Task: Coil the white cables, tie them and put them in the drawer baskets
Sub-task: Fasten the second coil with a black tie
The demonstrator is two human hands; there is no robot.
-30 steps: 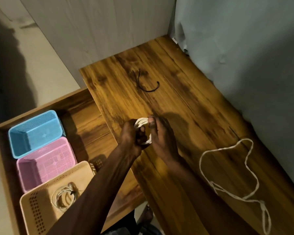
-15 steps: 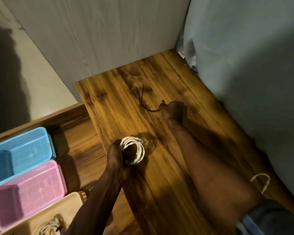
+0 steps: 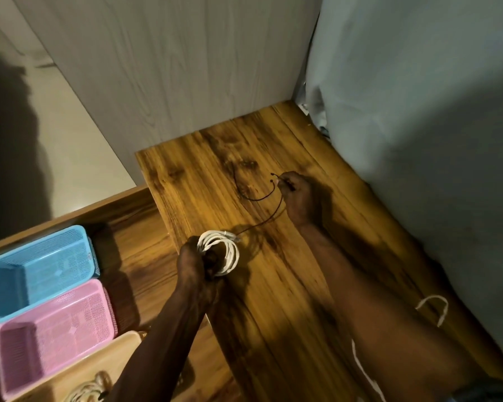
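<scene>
The left hand (image 3: 199,262) is closed tight around a coil of white cable (image 3: 221,250), holding it just above the wooden table (image 3: 273,285) near the table's left edge. The right hand (image 3: 298,198) is farther back on the table, with its fingers pinched on one end of a thin black tie (image 3: 256,195). The rest of the tie lies in a curve on the wood, to the left of that hand. Another white cable (image 3: 436,307) lies loose on the table near the right side, partly hidden behind the right arm. To the left of the table is an open drawer (image 3: 134,256) with three baskets in a row. The blue basket (image 3: 38,268) is at the back, the pink basket (image 3: 53,335) is in the middle, and the tan basket (image 3: 114,355) is closest. A tied cable (image 3: 86,394) sits in the tan basket.
</scene>
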